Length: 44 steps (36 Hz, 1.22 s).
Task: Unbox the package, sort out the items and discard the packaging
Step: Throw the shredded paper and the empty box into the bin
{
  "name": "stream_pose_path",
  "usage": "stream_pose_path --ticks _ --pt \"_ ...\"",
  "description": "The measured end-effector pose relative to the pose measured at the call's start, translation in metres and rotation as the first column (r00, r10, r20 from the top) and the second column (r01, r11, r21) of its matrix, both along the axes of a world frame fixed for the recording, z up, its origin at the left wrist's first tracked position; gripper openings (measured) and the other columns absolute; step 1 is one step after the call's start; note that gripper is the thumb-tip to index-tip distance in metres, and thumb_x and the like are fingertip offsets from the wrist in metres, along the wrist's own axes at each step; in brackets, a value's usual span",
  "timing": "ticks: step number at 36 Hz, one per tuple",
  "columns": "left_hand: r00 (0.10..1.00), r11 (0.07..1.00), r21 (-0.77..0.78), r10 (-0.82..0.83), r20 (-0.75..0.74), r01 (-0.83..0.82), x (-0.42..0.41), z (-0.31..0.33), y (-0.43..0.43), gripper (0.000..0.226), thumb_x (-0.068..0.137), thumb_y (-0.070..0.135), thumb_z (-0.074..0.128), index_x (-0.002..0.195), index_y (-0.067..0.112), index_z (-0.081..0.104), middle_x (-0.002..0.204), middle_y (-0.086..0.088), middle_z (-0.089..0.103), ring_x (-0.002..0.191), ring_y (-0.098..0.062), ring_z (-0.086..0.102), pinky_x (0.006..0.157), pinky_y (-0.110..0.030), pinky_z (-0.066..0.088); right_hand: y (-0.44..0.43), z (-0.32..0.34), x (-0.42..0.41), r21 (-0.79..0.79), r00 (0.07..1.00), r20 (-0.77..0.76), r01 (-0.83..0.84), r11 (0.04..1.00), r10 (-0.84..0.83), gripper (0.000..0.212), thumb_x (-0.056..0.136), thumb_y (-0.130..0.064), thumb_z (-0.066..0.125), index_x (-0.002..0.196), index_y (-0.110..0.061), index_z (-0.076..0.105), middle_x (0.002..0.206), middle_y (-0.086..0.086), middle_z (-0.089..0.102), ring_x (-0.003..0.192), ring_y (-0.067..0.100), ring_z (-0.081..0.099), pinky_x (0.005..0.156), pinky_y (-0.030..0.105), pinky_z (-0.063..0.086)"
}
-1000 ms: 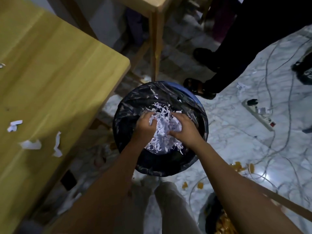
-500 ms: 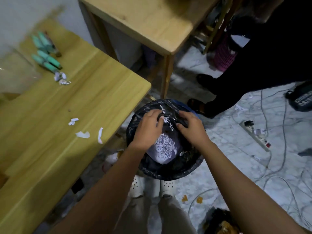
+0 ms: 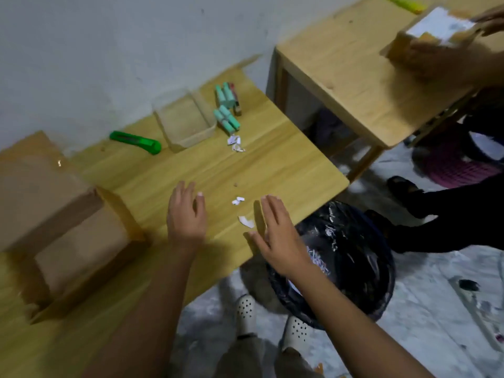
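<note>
My left hand (image 3: 185, 216) hovers open over the wooden table (image 3: 286, 165), fingers spread, holding nothing. My right hand (image 3: 278, 236) is open too, at the table's near right edge beside small white paper scraps (image 3: 245, 221). An open cardboard box (image 3: 60, 227) lies on its side at the left. Below the table's corner stands a bin with a black liner (image 3: 354, 255); shredded white paper (image 3: 317, 261) lies inside it. Teal cylindrical items (image 3: 226, 110) lie near the wall, next to a clear plastic tray (image 3: 185, 121).
A green box cutter (image 3: 136, 141) lies left of the tray. More paper scraps (image 3: 236, 143) lie below the teal items. A second wooden table (image 3: 368, 66) stands at the right, where another person's hand holds a box (image 3: 431, 36). That person's dark legs (image 3: 441, 214) are beside the bin.
Both hands let go of the shredded paper into the bin, then rose out of it and moved left over the table, empty. The view swung up toward the table and wall.
</note>
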<state>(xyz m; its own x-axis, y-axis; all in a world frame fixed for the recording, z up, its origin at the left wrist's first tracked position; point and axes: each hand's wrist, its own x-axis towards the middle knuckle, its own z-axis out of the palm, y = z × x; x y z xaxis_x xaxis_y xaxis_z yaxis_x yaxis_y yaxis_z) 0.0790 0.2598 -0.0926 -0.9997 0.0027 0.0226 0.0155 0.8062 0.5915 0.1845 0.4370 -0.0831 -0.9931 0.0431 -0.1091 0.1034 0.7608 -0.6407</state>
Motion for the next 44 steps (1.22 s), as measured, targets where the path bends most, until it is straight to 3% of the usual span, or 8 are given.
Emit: stream_pose_path --ticks 4,10,15,20,26,35,39,44 --pt "0.997 0.992 -0.100 0.070 -0.033 -0.073 -0.003 -0.016 -0.016 0.049 0.090 0.030 0.039 0.131 0.004 0.049 0.145 -0.021 0.038 0.137 -0.034 0.032 0.112 -0.046 0.023 -0.027 -0.023 -0.020 0.179 0.998 -0.013 0.056 0.982 -0.055 0.080 0.091 -0.058 0.029 0.147 -0.012 -0.006 0.157 0.009 -0.009 0.143 0.020 -0.015 0.116 0.034 -0.008" --pt "0.995 0.946 -0.309 0.097 -0.024 -0.100 -0.010 -0.030 -0.013 0.057 0.089 0.039 0.027 0.135 0.010 0.044 0.146 -0.016 0.039 0.136 -0.030 0.036 0.110 -0.046 0.027 -0.033 -0.032 -0.068 0.260 0.989 -0.066 0.145 0.955 -0.133 0.078 0.093 -0.055 0.032 0.145 -0.016 -0.011 0.157 0.009 -0.010 0.142 0.017 -0.016 0.114 0.035 -0.015" --pt "0.992 0.936 -0.336 0.078 -0.099 -0.107 -0.005 -0.037 -0.017 0.048 0.095 0.035 0.036 0.137 0.013 0.042 0.147 -0.012 0.039 0.138 -0.027 0.033 0.110 -0.042 0.027 -0.031 -0.030 -0.119 0.226 0.981 -0.084 0.190 0.955 -0.176 0.073 0.094 -0.050 0.035 0.149 -0.015 0.002 0.159 0.011 -0.003 0.146 0.023 -0.007 0.116 0.039 -0.009" --pt "0.992 0.947 -0.302 0.089 -0.087 -0.111 -0.005 -0.032 -0.014 0.045 0.095 0.034 0.040 0.137 0.016 0.041 0.149 -0.009 0.036 0.140 -0.024 0.028 0.112 -0.040 0.024 -0.034 -0.029 -0.161 0.178 0.981 -0.119 0.173 0.969 -0.154 0.066 0.094 -0.038 0.041 0.148 -0.014 0.012 0.157 0.012 0.012 0.146 0.026 0.006 0.118 0.042 0.006" --pt "0.993 0.960 -0.253 0.116 -0.018 -0.117 -0.005 -0.027 -0.013 0.047 0.096 0.034 0.039 0.140 0.018 0.037 0.153 -0.005 0.028 0.143 -0.021 0.019 0.115 -0.039 0.017 -0.034 -0.030 -0.181 0.227 0.979 -0.182 0.128 0.965 -0.087 0.058 0.093 -0.035 0.042 0.144 -0.012 0.026 0.153 0.014 0.024 0.143 0.030 0.018 0.116 0.042 0.018" --pt "0.993 0.960 -0.256 0.120 0.007 -0.114 -0.005 -0.025 -0.013 0.050 0.096 0.036 0.036 0.143 0.019 0.033 0.155 -0.004 0.024 0.144 -0.020 0.015 0.116 -0.036 0.011 -0.033 -0.032 -0.200 0.270 0.981 -0.191 0.084 0.959 -0.033 0.054 0.095 -0.032 0.038 0.143 -0.010 0.028 0.153 0.012 0.026 0.143 0.028 0.020 0.117 0.043 0.017" --pt "0.993 0.961 -0.251 0.116 0.001 -0.112 -0.005 -0.025 -0.013 0.049 0.096 0.036 0.036 0.143 0.019 0.033 0.155 -0.004 0.024 0.144 -0.020 0.016 0.116 -0.036 0.011 -0.032 -0.033 -0.201 0.284 0.975 -0.221 0.042 0.958 0.023 0.046 0.095 -0.026 0.038 0.136 -0.006 0.040 0.144 0.015 0.040 0.135 0.031 0.033 0.114 0.041 0.022" --pt "0.995 0.968 -0.230 0.102 -0.017 -0.104 -0.004 -0.026 -0.014 0.049 0.097 0.037 0.035 0.142 0.018 0.034 0.154 -0.004 0.024 0.144 -0.019 0.015 0.116 -0.036 0.012 -0.024 -0.030 -0.185 0.156 0.960 -0.262 -0.056 0.986 0.096 0.036 0.094 -0.016 0.040 0.124 -0.001 0.053 0.128 0.019 0.052 0.118 0.032 0.047 0.102 0.036 0.038"
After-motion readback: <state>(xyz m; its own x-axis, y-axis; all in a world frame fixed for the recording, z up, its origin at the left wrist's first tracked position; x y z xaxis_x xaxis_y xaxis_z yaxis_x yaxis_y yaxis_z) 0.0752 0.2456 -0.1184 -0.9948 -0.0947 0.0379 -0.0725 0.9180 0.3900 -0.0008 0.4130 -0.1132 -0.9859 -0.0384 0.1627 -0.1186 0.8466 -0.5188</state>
